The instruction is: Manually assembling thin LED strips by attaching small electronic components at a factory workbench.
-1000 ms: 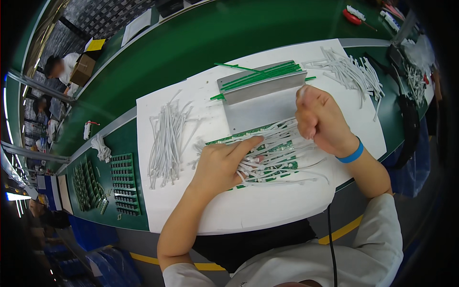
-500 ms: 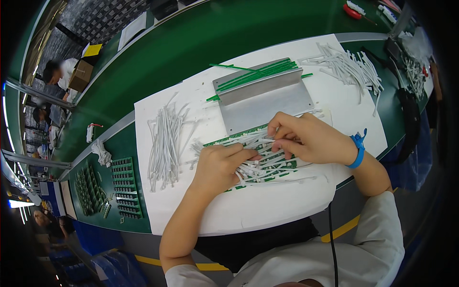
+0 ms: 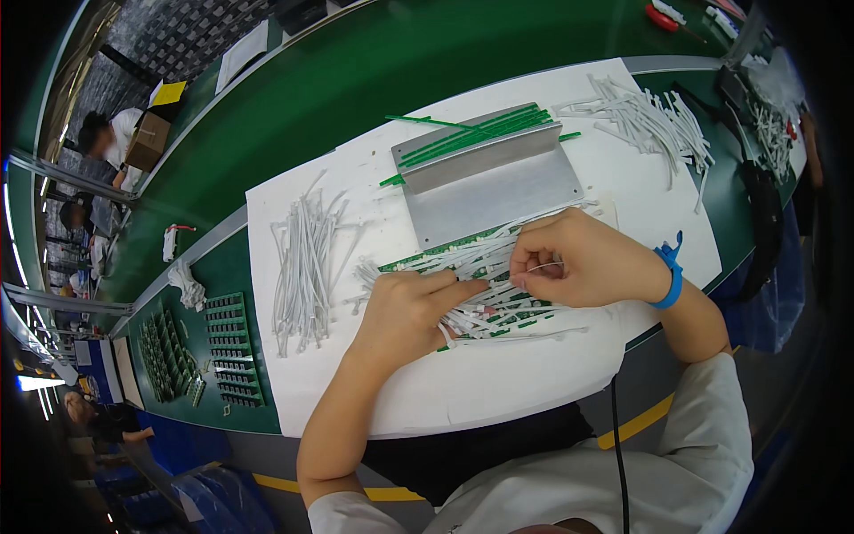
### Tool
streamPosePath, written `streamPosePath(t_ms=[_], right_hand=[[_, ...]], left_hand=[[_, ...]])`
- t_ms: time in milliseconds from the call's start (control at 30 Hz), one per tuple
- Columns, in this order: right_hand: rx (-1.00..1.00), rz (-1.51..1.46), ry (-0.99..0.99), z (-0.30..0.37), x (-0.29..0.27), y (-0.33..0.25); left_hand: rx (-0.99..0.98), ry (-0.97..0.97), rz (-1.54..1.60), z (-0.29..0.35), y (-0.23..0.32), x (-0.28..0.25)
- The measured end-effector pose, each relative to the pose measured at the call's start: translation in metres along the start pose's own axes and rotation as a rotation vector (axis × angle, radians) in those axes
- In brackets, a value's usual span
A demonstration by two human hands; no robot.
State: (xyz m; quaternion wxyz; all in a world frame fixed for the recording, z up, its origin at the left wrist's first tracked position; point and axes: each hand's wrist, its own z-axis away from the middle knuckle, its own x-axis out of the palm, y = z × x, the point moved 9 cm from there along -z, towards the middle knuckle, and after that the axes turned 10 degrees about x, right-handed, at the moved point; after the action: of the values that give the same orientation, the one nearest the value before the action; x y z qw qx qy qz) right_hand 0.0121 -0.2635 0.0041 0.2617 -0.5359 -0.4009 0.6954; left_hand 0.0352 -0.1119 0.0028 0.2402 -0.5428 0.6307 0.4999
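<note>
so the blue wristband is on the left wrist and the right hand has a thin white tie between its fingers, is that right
Not quite: the head view shows the blue wristband on the right wrist. The right hand does have a thin white tie between its fingers.

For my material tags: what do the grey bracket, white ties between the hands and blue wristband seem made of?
Grey bracket: probably bare metal, satin, given its soft sheen. White ties: likely smooth plastic; thin strips, slightly glossy. Blue wristband: rubber or plastic, fairly matte; its even colour leaves that open.
</note>
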Motion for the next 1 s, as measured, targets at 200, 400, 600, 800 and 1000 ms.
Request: streamPosePath(t_ms=[200,400,600,800,1000], right_hand=[[0.177,-0.027,0.099,-0.002,0.005,0.021],[0.166,-0.003,0.129,-0.002,0.008,0.019],[0.165,-0.027,0.102,-0.001,0.013,0.018],[0.172,0.015,0.130,-0.001,0.017,0.016],[0.228,-0.027,0.095,-0.004,0.015,0.017]], left_hand=[[0.032,-0.051,0.032,0.000,0.003,0.002],[-0.041,0.002,0.059,-0.004,0.003,-0.002],[-0.026,-0.055,0.079,0.000,0.001,0.003],[0.039,-0.083,0.043,0.002,0.002,0.007],[0.016,-0.153,0.070,-0.003,0.010,-0.002]])
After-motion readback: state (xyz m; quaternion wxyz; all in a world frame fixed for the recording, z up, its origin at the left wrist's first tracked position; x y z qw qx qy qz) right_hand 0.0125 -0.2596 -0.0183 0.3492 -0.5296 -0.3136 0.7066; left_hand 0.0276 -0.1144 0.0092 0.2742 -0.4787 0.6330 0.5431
